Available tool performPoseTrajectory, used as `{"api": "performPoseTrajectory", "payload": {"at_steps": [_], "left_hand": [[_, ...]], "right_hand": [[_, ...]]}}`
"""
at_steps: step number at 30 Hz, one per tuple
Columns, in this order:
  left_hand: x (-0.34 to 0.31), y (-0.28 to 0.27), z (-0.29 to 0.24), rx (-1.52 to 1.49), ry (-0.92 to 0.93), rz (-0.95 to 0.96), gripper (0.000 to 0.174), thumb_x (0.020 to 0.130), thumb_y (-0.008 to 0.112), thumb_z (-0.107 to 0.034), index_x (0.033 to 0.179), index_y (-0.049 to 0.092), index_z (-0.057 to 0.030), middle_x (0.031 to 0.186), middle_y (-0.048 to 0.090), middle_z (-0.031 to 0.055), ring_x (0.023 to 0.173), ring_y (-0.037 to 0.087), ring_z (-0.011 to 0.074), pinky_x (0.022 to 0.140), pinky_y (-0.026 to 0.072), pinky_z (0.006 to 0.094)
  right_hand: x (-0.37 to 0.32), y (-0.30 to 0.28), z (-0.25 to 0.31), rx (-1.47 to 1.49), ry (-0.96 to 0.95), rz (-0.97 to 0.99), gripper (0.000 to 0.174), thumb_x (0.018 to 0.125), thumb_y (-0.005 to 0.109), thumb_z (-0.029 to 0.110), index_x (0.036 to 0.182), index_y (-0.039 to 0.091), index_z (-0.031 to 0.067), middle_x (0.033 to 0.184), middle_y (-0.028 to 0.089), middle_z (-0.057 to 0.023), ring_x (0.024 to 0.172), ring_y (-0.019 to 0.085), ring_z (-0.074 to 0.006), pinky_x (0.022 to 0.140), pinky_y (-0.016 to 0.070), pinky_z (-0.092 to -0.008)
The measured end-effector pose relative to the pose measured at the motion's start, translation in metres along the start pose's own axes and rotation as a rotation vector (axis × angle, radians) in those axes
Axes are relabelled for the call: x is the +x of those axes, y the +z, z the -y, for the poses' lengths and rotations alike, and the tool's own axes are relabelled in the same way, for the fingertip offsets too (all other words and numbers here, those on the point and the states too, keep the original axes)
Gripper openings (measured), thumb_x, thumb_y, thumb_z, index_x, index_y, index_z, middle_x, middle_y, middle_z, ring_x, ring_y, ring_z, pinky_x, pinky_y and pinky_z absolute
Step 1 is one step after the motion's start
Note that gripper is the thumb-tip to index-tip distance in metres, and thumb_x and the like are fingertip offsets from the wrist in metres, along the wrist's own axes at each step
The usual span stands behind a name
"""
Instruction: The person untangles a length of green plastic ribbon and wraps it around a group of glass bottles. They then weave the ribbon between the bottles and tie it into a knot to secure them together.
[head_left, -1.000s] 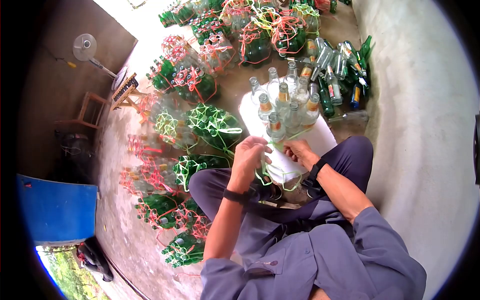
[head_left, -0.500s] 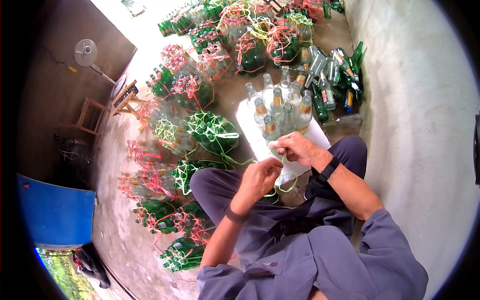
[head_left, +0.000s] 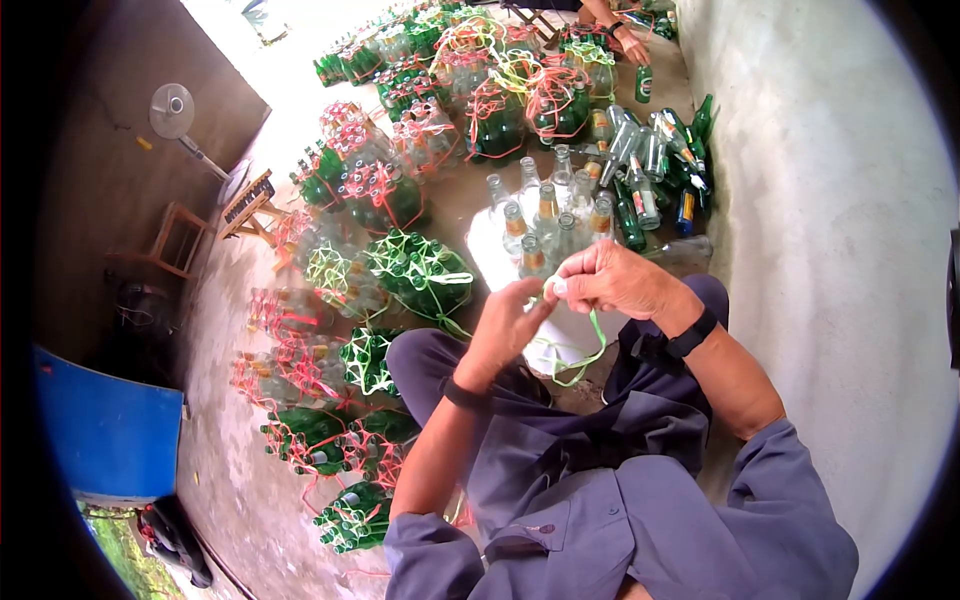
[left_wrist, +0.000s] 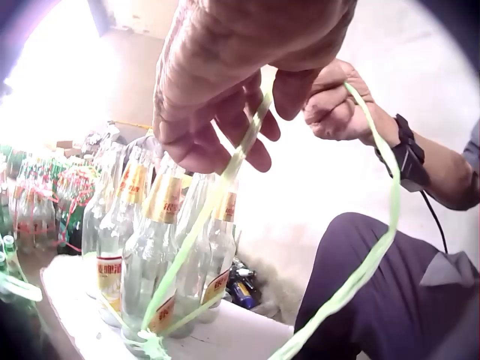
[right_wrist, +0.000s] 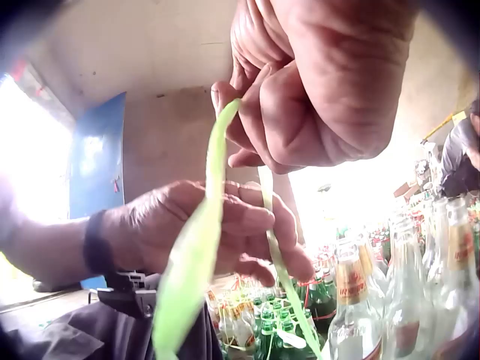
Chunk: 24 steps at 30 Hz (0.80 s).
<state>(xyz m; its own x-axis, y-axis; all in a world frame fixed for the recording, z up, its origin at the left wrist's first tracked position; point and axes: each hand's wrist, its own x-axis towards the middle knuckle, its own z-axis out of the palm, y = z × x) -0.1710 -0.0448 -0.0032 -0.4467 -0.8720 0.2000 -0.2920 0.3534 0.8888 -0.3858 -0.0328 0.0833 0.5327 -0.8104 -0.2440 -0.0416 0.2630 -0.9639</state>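
Clear glass bottles (head_left: pixel 547 205) with gold neck labels stand grouped on a white block (head_left: pixel 484 250) before my knees. Light green plastic twine (left_wrist: pixel 191 244) rises from a knot (left_wrist: pixel 154 346) low at the bottles. My right hand (head_left: pixel 625 283) pinches the twine between thumb and curled fingers, and a length (head_left: pixel 598 345) hangs below it in a loop. Close beside it, my left hand (head_left: pixel 508 322) has its fingers loosely bent and apart. In the left wrist view the twine crosses near that hand's thumb and fingers; no firm pinch shows there.
Bundles of green bottles (head_left: pixel 420 275) and clear bottles tied with twine fill the floor to the left and ahead. Loose bottles (head_left: pixel 650 165) lie heaped by the right wall (head_left: pixel 800 220). Another person's hand (head_left: pixel 630 45) is at a green bottle (head_left: pixel 643 84) at the top.
My hands parted, came lower, then rose together near the front bottle. My right hand has shifted left and up with the twine. Another person's hand has come into view at the top.
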Motion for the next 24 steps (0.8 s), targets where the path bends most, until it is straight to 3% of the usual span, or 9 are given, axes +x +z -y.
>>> {"api": "performPoseTrajectory", "payload": {"at_steps": [1,2,5,7,13,18,19,22,24], "left_hand": [[0.003,-0.003,0.003,-0.222,-0.196,0.045,0.023,0.085,0.068,-0.016,0.099,0.068,0.003,0.082,0.065,0.0166,0.076,0.063,0.0263,0.072,0.0493,0.0366],[0.004,-0.013,0.007,-0.223,-0.144,0.108,0.019,0.096,0.062,-0.015,0.099,0.067,0.003,0.088,0.069,0.0008,0.08,0.057,0.0043,0.072,0.0435,0.0218],[0.004,-0.023,-0.007,-0.286,-0.21,0.043,0.019,0.095,0.062,-0.017,0.092,0.068,0.0008,0.085,0.07,0.0012,0.077,0.057,0.0053,0.071,0.0439,0.0231],[0.005,-0.027,-0.009,-0.336,-0.24,0.031,0.018,0.095,0.061,-0.016,0.09,0.067,0.0005,0.085,0.07,0.0027,0.078,0.059,0.007,0.073,0.0451,0.024],[0.019,-0.029,-0.015,-0.46,-0.266,0.046,0.019,0.094,0.057,-0.014,0.087,0.066,0.0016,0.087,0.072,0.0106,0.085,0.065,0.016,0.086,0.0487,0.0292],[0.026,-0.019,-0.01,-0.816,-0.263,-0.029,0.03,0.087,0.049,-0.001,0.109,0.067,0.0068,0.11,0.07,0.0186,0.094,0.069,0.0267,0.094,0.0505,0.0353],[0.028,-0.017,-0.009,-0.81,-0.267,-0.025,0.03,0.087,0.049,-0.001,0.109,0.067,0.0068,0.11,0.07,0.0186,0.094,0.069,0.0267,0.094,0.0505,0.0353],[0.029,-0.012,0.001,-0.811,-0.229,-0.166,0.046,0.084,0.045,0.007,0.126,0.063,0.0034,0.132,0.061,0.0203,0.101,0.07,0.0293,0.091,0.053,0.0363],[0.032,-0.009,0.005,-0.718,-0.242,-0.202,0.047,0.084,0.045,0.007,0.129,0.061,0.0041,0.132,0.061,0.02,0.1,0.071,0.0283,0.09,0.0534,0.0351]], "right_hand": [[-0.003,-0.001,0.007,0.0,0.0,-0.005,0.019,0.094,0.068,0.021,0.087,0.073,0.0039,0.064,0.058,0.0059,0.055,0.044,-0.0013,0.05,0.0332,-0.0208],[-0.006,-0.003,0.013,-0.011,-0.007,-0.027,0.019,0.094,0.068,0.021,0.09,0.074,0.0024,0.065,0.059,0.0053,0.056,0.046,-0.0018,0.053,0.0349,-0.0208],[-0.002,-0.016,0.012,0.003,-0.142,-0.021,0.024,0.093,0.069,0.021,0.097,0.074,-0.0018,0.066,0.061,0.0029,0.06,0.05,-0.0035,0.057,0.0391,-0.021],[0.005,-0.028,0.012,-0.108,-0.22,-0.108,0.023,0.094,0.066,0.015,0.1,0.073,-0.0058,0.069,0.062,-0.0018,0.061,0.052,-0.0052,0.051,0.0374,-0.0197],[0.044,-0.051,-0.035,-0.035,-0.081,-0.317,0.021,0.093,0.068,0.016,0.092,0.075,-0.0042,0.063,0.06,0.0004,0.058,0.051,-0.005,0.051,0.0377,-0.0204],[0.077,-0.044,-0.086,-0.002,-0.135,-0.349,0.024,0.092,0.068,0.017,0.079,0.074,-0.0028,0.062,0.061,-0.0003,0.057,0.049,-0.0055,0.051,0.0386,-0.0251],[0.08,-0.041,-0.089,-0.002,-0.136,-0.334,0.025,0.092,0.067,0.017,0.079,0.074,-0.0031,0.063,0.061,-0.0012,0.058,0.05,-0.0062,0.053,0.0405,-0.0254],[0.08,-0.036,-0.094,-0.035,-0.129,-0.312,0.026,0.091,0.066,0.018,0.079,0.074,-0.0041,0.063,0.062,-0.0027,0.06,0.052,-0.0073,0.056,0.0442,-0.0274],[0.08,-0.034,-0.097,-0.061,-0.147,-0.306,0.027,0.09,0.066,0.018,0.078,0.073,-0.0043,0.062,0.062,-0.0028,0.06,0.052,-0.0075,0.057,0.0445,-0.028]]}}
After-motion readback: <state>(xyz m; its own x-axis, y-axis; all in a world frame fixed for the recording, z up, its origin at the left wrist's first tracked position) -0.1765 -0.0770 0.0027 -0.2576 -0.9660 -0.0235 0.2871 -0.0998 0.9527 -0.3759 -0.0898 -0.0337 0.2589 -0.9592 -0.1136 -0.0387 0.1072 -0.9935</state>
